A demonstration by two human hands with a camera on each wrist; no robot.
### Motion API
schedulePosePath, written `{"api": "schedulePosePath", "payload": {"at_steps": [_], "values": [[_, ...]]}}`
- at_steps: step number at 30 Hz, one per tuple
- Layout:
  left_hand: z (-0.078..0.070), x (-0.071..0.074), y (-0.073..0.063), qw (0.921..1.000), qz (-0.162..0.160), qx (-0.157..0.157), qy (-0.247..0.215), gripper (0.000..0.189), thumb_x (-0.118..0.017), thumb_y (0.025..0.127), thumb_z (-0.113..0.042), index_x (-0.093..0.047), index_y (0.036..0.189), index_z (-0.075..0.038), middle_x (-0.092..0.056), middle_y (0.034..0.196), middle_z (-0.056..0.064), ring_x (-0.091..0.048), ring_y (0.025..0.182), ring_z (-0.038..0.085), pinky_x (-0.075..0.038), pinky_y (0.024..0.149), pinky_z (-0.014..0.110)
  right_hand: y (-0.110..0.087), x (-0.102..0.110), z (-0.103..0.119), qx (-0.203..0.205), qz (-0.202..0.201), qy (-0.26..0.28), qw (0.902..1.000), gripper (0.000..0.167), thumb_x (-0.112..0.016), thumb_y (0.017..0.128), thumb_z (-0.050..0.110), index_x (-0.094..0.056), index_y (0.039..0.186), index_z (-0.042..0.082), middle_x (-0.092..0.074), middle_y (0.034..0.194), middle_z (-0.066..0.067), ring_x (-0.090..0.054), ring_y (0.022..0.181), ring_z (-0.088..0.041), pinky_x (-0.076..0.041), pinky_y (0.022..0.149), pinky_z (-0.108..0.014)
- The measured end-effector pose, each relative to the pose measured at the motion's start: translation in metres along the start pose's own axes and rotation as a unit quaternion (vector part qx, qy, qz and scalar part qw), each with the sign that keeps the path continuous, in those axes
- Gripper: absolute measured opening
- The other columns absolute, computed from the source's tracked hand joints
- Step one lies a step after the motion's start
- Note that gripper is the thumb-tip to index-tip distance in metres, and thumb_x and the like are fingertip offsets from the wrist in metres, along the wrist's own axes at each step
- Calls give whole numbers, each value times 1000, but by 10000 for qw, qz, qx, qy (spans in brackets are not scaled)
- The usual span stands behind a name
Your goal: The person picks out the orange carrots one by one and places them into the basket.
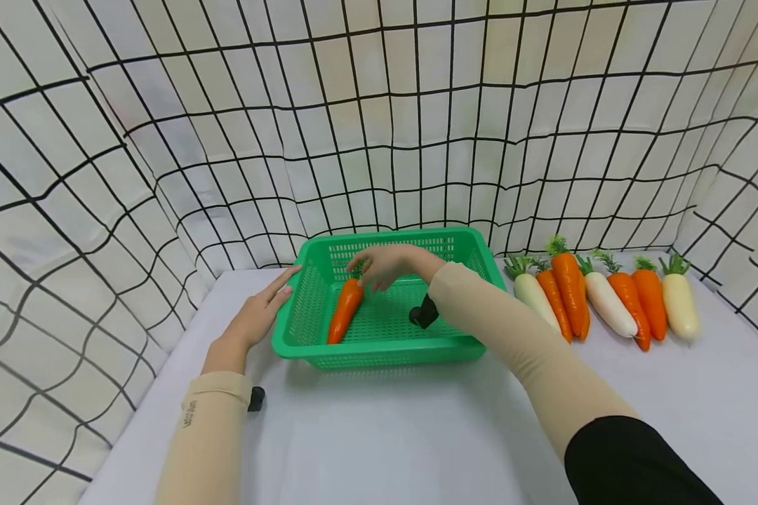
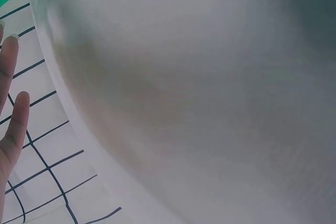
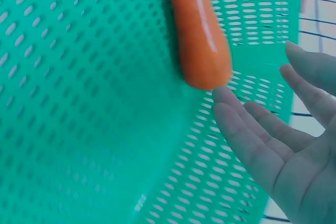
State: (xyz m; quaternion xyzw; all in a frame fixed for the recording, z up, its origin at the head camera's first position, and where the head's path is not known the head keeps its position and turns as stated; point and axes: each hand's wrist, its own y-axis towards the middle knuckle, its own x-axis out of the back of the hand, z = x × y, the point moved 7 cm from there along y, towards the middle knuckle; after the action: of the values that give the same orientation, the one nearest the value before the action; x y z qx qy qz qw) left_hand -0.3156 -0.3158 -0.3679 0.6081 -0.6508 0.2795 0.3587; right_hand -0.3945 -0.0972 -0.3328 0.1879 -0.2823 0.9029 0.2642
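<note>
A green plastic basket (image 1: 385,352) with perforated sides stands on the white table. One orange carrot (image 1: 346,312) lies in its left part, pointed end toward the front. My left hand (image 1: 249,319) rests with extended fingers at the basket's left rim; the left wrist view catches only some of its fingers (image 2: 20,111). Over the basket's inside, my right hand (image 1: 391,266) is at the carrot's leafy end. From the right wrist, the hand's loosely extended fingers (image 3: 252,140) reach the thick end of the carrot (image 3: 202,35); whether they touch it I cannot tell. Nothing is gripped.
To the right of the basket, several carrots (image 1: 568,291) and white radishes (image 1: 613,305) with green tops lie in a row on the table (image 1: 379,435). Black-lined white wire mesh panels (image 1: 391,119) stand behind and at both sides.
</note>
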Motion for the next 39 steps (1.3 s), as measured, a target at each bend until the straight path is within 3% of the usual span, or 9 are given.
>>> {"api": "schedulePosePath", "payload": {"at_steps": [7,13,21,29,33,39], "values": [[1,8,0,10000,65,18,73,59,-25,110,-55,-19,165,-34,-37,156,29,-45,131,56,-35,101,73,-38,25,16,606,-84,-338,9976,45,-58,106,11,-51,151,13,-47,154,-19,-61,119,-31,-50,99,-42],[4,10,0,9999,90,22,54,60,-25,110,-56,-18,166,-35,-31,160,28,-37,136,59,-31,103,75,-73,39,14,1015,-426,-296,9935,41,-60,105,14,-56,146,11,-59,140,-12,-66,110,-24,-54,92,-37],[5,5,-4,9999,133,24,-52,59,-26,111,-53,-19,166,-32,-35,157,29,-46,130,56,-34,102,73,-115,52,-1,1497,-967,-17,9840,37,-60,105,14,-58,142,9,-65,133,-9,-66,110,-25,-54,91,-40],[3,5,-2,9999,143,5,-5,58,-26,111,-52,-20,166,-32,-42,152,30,-52,124,53,-36,100,72,-158,70,-31,1514,-1710,-148,9735,36,-58,106,15,-57,142,7,-65,134,-12,-66,112,-26,-53,95,-44],[2,4,-2,9999,132,8,14,58,-26,111,-52,-20,166,-31,-50,145,30,-56,115,48,-38,98,70,-181,82,-54,1434,-2320,-462,9610,36,-57,107,15,-58,140,4,-65,133,-18,-65,112,-33,-52,96,-48],[-3,1,-1,9999,131,-60,26,58,-26,112,-51,-20,166,-30,-42,152,31,-54,120,51,-37,99,72,-218,93,-90,922,-3450,-1036,9283,34,-59,105,16,-62,136,3,-66,128,-22,-64,111,-37,-52,91,-51]]}}
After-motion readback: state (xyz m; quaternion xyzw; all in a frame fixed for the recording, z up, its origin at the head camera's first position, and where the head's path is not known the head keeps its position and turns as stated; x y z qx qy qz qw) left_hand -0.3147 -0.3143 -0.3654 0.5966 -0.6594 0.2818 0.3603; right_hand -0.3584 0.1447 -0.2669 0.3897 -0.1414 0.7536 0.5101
